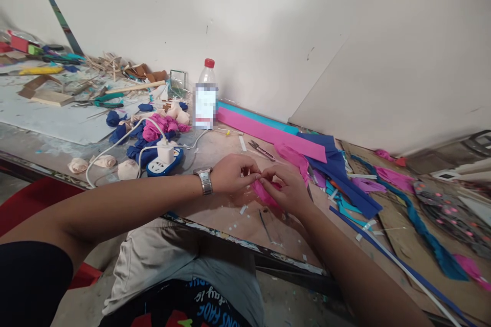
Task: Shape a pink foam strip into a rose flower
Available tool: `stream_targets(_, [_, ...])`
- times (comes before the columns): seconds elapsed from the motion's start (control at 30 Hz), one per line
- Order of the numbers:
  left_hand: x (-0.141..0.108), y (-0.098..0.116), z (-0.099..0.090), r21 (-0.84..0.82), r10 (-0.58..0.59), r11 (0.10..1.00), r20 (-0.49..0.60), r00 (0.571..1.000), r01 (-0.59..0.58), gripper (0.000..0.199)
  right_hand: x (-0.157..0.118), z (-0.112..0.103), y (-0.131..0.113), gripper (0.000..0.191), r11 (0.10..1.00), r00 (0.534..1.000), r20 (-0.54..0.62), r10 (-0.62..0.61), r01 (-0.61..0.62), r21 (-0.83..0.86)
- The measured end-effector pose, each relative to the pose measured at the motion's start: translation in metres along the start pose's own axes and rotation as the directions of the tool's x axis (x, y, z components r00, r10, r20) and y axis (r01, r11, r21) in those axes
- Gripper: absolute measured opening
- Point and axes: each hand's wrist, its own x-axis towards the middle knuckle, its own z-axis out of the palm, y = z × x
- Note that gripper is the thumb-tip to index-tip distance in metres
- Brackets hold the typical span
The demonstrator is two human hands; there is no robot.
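Observation:
Just above the table, my left hand (235,173) and my right hand (284,188) meet at the fingertips. Both are closed on a piece of pink crepe paper (264,194), which hangs partly below the fingers. A metal watch is on the left wrist. Small scissors or snips (261,150) lie on the table just beyond the hands. Beside the right hand is more loose pink paper (292,156). A long folded pink strip (272,135) runs along the back, over dark blue paper (326,150).
A red-capped bottle (207,79) stands against the wall. Left of my hands are a blue power strip (164,163) with white cables and several rolled paper flowers (159,127). Farther left lie green-handled pliers (109,98) and wooden sticks. Cardboard (399,245) with paper strips covers the right side.

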Motion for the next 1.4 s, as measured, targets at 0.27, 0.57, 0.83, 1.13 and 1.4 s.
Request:
stream_targets(0.27, [-0.001, 0.002, -0.001, 0.038, 0.007, 0.999, 0.019, 1.000, -0.008, 0.021, 0.000, 0.000, 0.000, 0.010, 1.000, 1.000, 0.012, -0.012, 0.012, 0.000])
stream_targets(0.57, [-0.001, 0.001, 0.000, 0.063, 0.028, 0.998, 0.048, 0.998, -0.031, 0.025, 0.000, 0.000, 0.001, 0.007, 0.999, 0.996, 0.082, -0.033, 0.032, 0.011])
stream_targets(0.83, [-0.002, -0.003, 0.002, 0.083, 0.048, 0.995, 0.074, 0.996, -0.054, 0.029, 0.000, -0.002, -0.002, 0.006, 1.000, 0.983, 0.186, -0.002, -0.002, 0.021])
stream_targets(1.13, [-0.001, -0.008, 0.004, 0.118, 0.058, 0.990, 0.140, 0.988, -0.074, 0.031, -0.001, -0.003, -0.003, 0.006, 1.000, 0.957, 0.290, 0.021, -0.025, 0.010])
stream_targets(1.4, [-0.002, -0.007, 0.002, 0.224, 0.116, 0.962, 0.192, 0.974, -0.159, 0.028, -0.003, -0.002, -0.002, 0.007, 0.999, 0.945, 0.326, 0.025, -0.031, 0.013])
